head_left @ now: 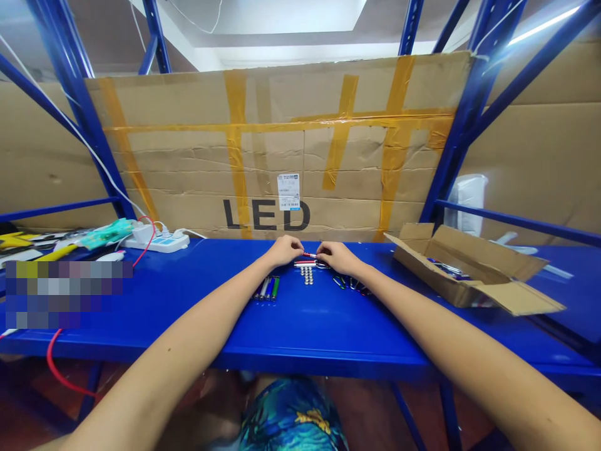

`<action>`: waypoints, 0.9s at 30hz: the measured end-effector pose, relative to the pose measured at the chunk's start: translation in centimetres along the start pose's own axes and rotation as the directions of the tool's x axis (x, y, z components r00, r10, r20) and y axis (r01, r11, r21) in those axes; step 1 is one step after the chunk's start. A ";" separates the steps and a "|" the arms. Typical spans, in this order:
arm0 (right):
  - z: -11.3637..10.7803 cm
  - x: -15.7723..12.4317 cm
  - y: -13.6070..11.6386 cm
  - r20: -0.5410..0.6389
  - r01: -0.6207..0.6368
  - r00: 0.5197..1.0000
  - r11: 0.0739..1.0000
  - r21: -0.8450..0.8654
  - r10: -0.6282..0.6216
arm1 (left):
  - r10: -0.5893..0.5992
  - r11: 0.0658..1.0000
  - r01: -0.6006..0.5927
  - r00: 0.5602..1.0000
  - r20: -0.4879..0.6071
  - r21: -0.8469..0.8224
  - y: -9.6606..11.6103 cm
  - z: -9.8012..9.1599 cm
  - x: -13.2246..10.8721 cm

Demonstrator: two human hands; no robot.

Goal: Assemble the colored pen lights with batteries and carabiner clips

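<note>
At the middle of the blue table, my left hand (285, 250) and my right hand (337, 257) are both closed on the ends of a slim red tube with silver parts (308, 255). Just below it lies another red and silver tube (305, 264). Small round silver pieces (307, 275), like button cells, stand in short rows in front of that. Beside my left forearm several metallic tubes (268, 288) in black, silver, blue and green lie side by side. Coloured carabiner-like clips (350, 283) are spread next to my right wrist, partly hidden by it.
An open cardboard box (457, 269) with shiny blue and silver items stands on the right. On the left are a white power strip (162, 241), cables and a pile of mixed items (106, 235). A tall cardboard sheet (188, 181) closes off the back between blue posts.
</note>
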State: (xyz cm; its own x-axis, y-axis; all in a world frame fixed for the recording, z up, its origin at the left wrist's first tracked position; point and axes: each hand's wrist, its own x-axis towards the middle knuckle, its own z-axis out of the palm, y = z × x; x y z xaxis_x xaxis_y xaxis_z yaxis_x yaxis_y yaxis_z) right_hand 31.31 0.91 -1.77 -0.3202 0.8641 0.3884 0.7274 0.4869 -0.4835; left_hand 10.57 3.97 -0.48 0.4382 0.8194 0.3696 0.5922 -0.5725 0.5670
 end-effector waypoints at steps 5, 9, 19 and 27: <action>0.2 -0.1 -0.5 0.021 0.012 1.000 1.000 -0.024 -0.012 | -0.053 0.998 0.051 0.997 0.054 0.035 0.0 -0.2 -0.3; 0.2 -0.2 -0.6 0.038 0.016 0.999 0.999 -0.032 -0.015 | -0.098 0.994 0.094 0.991 0.089 0.046 0.2 -0.3 -0.5; -0.2 -0.3 -0.8 0.042 0.050 0.998 0.997 -0.060 -0.048 | -0.113 0.993 0.106 0.985 0.129 0.059 0.6 -0.3 -0.8; -0.6 -0.4 -0.9 0.046 0.018 0.999 0.999 -0.045 -0.016 | -0.147 0.989 0.140 0.979 0.139 0.053 1.0 -0.4 -1.0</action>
State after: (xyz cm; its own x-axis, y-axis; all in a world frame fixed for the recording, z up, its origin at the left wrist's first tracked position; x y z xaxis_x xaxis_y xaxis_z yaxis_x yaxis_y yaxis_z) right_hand 31.17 0.02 -1.00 -0.3593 0.8612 0.3595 0.7483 0.4961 -0.4405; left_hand 10.41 2.64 0.04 0.4364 0.8823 0.1765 0.6828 -0.4525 0.5737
